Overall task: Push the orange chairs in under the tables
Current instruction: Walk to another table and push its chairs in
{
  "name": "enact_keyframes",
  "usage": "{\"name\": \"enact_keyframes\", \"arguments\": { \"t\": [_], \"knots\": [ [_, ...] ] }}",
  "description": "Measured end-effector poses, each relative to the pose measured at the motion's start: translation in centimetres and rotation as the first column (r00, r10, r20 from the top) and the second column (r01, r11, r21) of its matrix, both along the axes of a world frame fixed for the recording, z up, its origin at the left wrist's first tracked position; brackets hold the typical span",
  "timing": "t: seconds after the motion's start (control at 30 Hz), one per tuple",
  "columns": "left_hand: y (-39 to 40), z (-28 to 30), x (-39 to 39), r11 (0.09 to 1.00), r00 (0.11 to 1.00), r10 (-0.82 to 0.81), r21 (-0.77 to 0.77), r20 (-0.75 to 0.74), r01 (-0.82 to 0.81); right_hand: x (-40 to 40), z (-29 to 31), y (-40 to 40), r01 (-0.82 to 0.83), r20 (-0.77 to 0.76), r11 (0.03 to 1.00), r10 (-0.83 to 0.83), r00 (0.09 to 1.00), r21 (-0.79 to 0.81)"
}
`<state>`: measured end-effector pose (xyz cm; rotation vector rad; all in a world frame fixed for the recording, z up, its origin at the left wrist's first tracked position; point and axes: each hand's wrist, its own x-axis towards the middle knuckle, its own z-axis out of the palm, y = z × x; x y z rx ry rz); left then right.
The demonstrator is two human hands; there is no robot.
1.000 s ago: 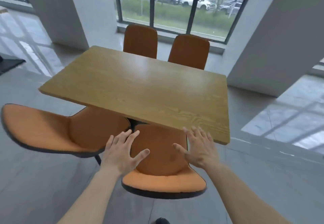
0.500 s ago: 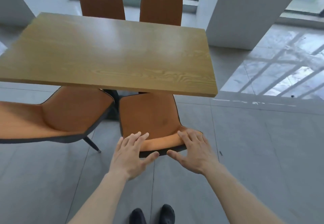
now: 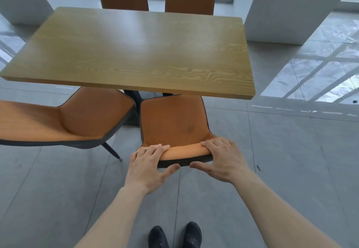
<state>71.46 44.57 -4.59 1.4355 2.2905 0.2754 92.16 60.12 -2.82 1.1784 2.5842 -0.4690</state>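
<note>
— Inspector: Position, left to right?
— Assistant: Left of the grip, a second orange chair point(image 3: 64, 117) stands angled, seat partly under the surface point(image 3: 136, 53). Left hand point(image 3: 149, 167) and right hand point(image 3: 223, 160) both clasp the near chair point(image 3: 174, 123) backrest's top edge, fingers over, thumbs behind.
— Inspector: That chair?
— Assistant: Seat front just under the surface's edge.
</note>
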Motion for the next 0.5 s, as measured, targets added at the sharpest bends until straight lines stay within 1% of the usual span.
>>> {"name": "enact_keyframes", "arguments": {
  "t": [0.1, 0.23, 0.5],
  "knots": [
    [0.0, -0.1, 0.0, 1.0, 1.0, -0.011, 0.0, -0.003, 0.011, 0.1, -0.1, -0.6, 0.021, -0.023, 0.998, -0.02, 1.0, 0.054],
    [-0.1, -0.3, -0.7, 0.999, 0.999, -0.038, 0.003, 0.024, 0.038, 0.0, -0.1, -1.7, 0.057, -0.024, 0.996, -0.056, 0.998, 0.069],
    [-2.5, -0.9, -3.9, 0.986, 0.986, -0.164, -0.002, 0.034, 0.164, -1.6, -0.1, -6.4, 0.131, 0.017, 0.985, -0.134, 0.991, 0.108]
  ]
}}
